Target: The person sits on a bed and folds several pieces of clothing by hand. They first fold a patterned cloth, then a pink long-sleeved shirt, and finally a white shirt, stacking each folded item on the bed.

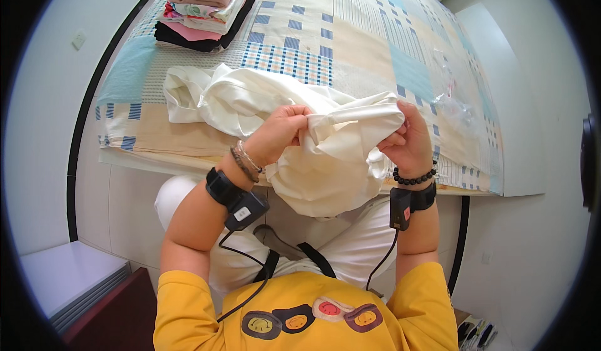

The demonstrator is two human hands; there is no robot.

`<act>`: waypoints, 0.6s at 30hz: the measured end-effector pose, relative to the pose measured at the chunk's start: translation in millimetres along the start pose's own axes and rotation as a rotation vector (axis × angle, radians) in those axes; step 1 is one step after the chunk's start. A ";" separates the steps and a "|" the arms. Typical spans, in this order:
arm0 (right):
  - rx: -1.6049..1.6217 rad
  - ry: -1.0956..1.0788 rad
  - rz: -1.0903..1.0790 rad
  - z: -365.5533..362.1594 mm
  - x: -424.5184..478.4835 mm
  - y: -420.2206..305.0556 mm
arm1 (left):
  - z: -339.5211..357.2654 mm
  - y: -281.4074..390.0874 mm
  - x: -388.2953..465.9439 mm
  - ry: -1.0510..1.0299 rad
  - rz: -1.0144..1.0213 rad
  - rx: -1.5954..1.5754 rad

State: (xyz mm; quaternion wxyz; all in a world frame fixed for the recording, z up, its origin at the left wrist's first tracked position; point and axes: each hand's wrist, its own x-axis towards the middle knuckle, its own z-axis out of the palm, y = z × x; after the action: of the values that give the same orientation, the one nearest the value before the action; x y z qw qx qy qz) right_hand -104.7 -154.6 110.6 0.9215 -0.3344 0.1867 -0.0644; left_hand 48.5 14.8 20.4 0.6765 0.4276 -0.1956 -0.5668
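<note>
A white cloth garment (253, 92) lies bunched along the near side of the bed, and part of it hangs over the bed's edge towards my knees. My left hand (287, 124) pinches a gathered edge of it near the middle. At the garment's right end, my right hand (407, 137) grips a folded edge, with the fabric stretched between both hands. Loose folds spread to the left of my left hand. The exact kind of garment cannot be told from its folds.
A stack of folded clothes (202, 15) sits at the bed's far left. Crumpled clear plastic (453, 102) lies to the right on the patchwork bedspread (361, 45). Black cables (244, 257) run from wrist-worn devices. A white surface (70, 271) stands at lower left.
</note>
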 end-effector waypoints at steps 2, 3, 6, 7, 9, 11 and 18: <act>-0.104 0.079 0.031 -17.0 8.7 2.9 | -12.2 -0.6 2.3 -0.117 0.060 -0.285; -0.150 0.120 0.048 -24.2 14.5 7.9 | -11.9 4.1 -0.3 -0.174 0.085 -0.425; -0.644 0.176 -0.160 -23.0 13.4 29.8 | -3.3 9.4 -6.0 -0.141 0.073 -0.521; -0.796 0.179 -0.250 -16.6 10.1 38.2 | -2.9 10.7 -5.9 -0.154 0.073 -0.552; -1.213 0.042 -0.198 -15.1 9.5 49.3 | 2.2 14.2 -12.1 -0.080 0.047 -0.474; -0.987 -0.059 -0.199 -9.7 11.4 61.9 | 8.0 18.9 -16.8 -0.065 0.034 -0.375; -0.228 -0.028 -0.084 -22.8 19.6 53.0 | -5.2 12.3 -4.2 0.209 0.288 0.085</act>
State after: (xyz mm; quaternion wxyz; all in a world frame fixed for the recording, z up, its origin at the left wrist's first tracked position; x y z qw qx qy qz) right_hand -95.7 -132.2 54.6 0.8764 -0.4456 0.1658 -0.0765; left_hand 58.6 20.5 28.3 0.7486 0.4801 -0.2073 -0.4077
